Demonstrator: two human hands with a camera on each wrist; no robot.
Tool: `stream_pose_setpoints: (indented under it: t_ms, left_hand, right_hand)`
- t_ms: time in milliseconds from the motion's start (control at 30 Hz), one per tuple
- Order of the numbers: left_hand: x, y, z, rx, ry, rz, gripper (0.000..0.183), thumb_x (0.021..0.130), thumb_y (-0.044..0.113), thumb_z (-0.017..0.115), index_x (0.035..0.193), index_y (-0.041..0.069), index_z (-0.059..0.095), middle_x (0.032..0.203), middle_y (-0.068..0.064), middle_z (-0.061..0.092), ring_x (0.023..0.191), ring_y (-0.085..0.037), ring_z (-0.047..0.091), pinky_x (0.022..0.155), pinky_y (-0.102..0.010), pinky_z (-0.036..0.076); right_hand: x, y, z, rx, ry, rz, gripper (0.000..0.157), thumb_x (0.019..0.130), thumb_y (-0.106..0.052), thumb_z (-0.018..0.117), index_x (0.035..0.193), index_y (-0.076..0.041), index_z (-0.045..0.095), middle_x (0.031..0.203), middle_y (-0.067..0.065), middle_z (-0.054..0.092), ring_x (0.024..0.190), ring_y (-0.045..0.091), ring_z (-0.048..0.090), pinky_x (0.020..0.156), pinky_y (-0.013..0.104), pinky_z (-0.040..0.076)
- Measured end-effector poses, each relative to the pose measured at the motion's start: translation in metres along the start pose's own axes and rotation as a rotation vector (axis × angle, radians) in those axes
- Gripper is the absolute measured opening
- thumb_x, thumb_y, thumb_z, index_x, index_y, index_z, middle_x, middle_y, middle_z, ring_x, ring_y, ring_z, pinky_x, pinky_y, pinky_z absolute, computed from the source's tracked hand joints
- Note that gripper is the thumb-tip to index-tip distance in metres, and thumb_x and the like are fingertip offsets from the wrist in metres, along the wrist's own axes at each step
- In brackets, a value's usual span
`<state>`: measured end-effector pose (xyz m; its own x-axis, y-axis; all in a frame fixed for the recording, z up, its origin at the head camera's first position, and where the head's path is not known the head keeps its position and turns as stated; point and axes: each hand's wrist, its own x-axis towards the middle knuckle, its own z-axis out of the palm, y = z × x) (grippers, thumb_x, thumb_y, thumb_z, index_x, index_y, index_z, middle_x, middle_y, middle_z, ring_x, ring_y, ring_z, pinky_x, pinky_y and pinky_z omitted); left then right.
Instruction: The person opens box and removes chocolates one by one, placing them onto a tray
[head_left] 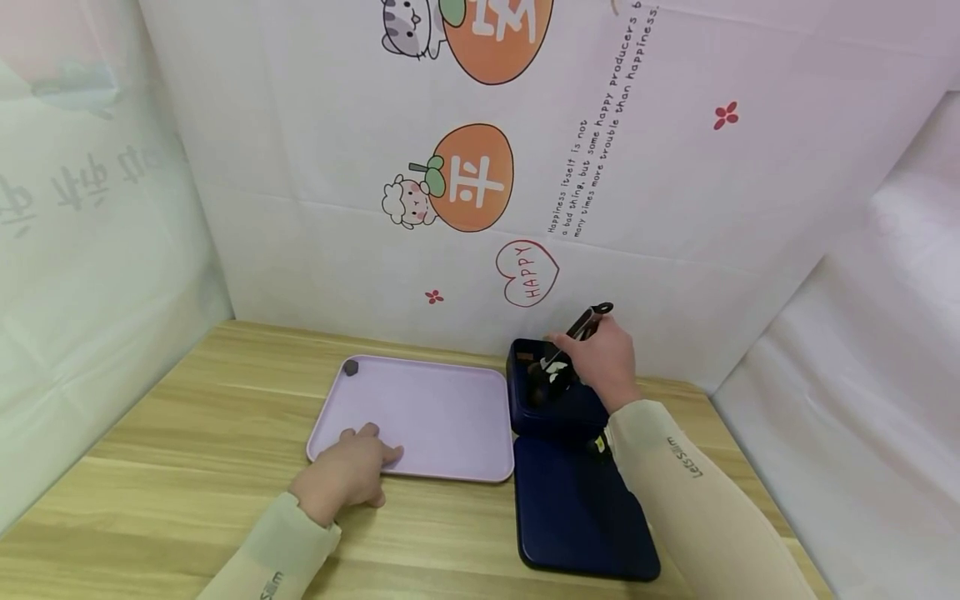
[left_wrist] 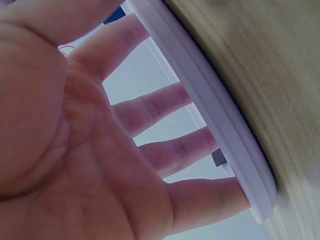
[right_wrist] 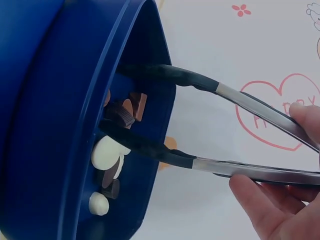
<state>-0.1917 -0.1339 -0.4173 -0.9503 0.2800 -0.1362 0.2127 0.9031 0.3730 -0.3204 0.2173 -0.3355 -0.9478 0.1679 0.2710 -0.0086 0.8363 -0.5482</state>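
My right hand (head_left: 606, 358) grips a pair of kitchen tongs (head_left: 581, 325) with black tips and metal arms. In the right wrist view the tong tips (right_wrist: 150, 149) are spread apart inside a dark blue box (right_wrist: 45, 125). Among the chocolates there are a ridged dark piece (right_wrist: 120, 114) between the tips, a brown block (right_wrist: 138, 106) and white pieces (right_wrist: 106, 152). My left hand (head_left: 347, 468) rests at the front left of a lilac tray (head_left: 442, 408), its straight fingers (left_wrist: 155, 107) reaching over the rim. A dark chocolate-like piece (head_left: 351, 367) lies in the tray's back left corner.
In front of the box lies a flat dark blue lid (head_left: 577, 508), with a small yellow-marked item (head_left: 600, 443) near its back edge. A printed white cloth (head_left: 637, 250) hangs behind the wooden table (head_left: 187, 467), and more cloth hangs at both sides.
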Motion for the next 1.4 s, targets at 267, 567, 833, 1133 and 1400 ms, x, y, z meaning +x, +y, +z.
stream_pose_setpoints:
  t_ms: [267, 567, 833, 1133, 1400]
  left_hand:
    - [0.002, 0.000, 0.000, -0.021, -0.001, 0.003, 0.070, 0.064, 0.011, 0.091, 0.131, 0.012, 0.067, 0.145, -0.028, 0.042, 0.126, -0.056, 0.039, 0.096, -0.070, 0.039]
    - [0.001, -0.001, 0.000, -0.002, 0.001, 0.006, 0.070, 0.065, 0.010, 0.090, 0.131, 0.012, 0.067, 0.144, -0.028, 0.043, 0.125, -0.056, 0.040, 0.094, -0.070, 0.041]
    - [0.000, 0.001, 0.000, -0.007, 0.003, 0.004, 0.070, 0.064, 0.009, 0.090, 0.131, 0.011, 0.067, 0.145, -0.028, 0.043, 0.126, -0.056, 0.040, 0.093, -0.070, 0.042]
    - [-0.001, 0.001, 0.000, -0.024, -0.004, -0.010, 0.070, 0.065, 0.009, 0.090, 0.131, 0.012, 0.067, 0.146, -0.028, 0.042, 0.128, -0.058, 0.036, 0.097, -0.071, 0.038]
    - [0.002, 0.000, 0.000, -0.034, -0.012, -0.015, 0.070, 0.065, 0.009, 0.090, 0.131, 0.013, 0.067, 0.147, -0.029, 0.040, 0.129, -0.060, 0.034, 0.097, -0.073, 0.035]
  right_hand:
    - [-0.002, -0.002, 0.002, -0.009, -0.016, -0.039, 0.052, 0.085, -0.051, 0.075, 0.101, -0.007, 0.052, 0.084, 0.012, 0.060, 0.077, 0.031, 0.058, 0.069, 0.042, 0.048]
    - [0.002, 0.009, -0.008, -0.018, 0.009, -0.034, 0.055, 0.086, -0.055, 0.071, 0.101, -0.006, 0.051, 0.083, 0.012, 0.059, 0.073, 0.030, 0.058, 0.066, 0.041, 0.047]
    - [0.009, 0.021, -0.028, 0.152, 0.027, 0.101, 0.074, 0.084, -0.064, 0.068, 0.122, -0.003, 0.050, 0.100, 0.014, 0.061, 0.083, 0.030, 0.063, 0.073, 0.043, 0.052]
    - [0.011, 0.016, -0.043, 0.642, 0.083, 0.193, 0.064, 0.085, -0.043, 0.078, 0.127, -0.008, 0.046, 0.115, 0.011, 0.055, 0.091, 0.029, 0.067, 0.075, 0.033, 0.059]
    - [0.008, -0.005, -0.029, 0.643, 0.131, 0.159, 0.059, 0.084, -0.044, 0.079, 0.121, -0.008, 0.051, 0.111, 0.011, 0.057, 0.092, 0.028, 0.068, 0.079, 0.036, 0.059]
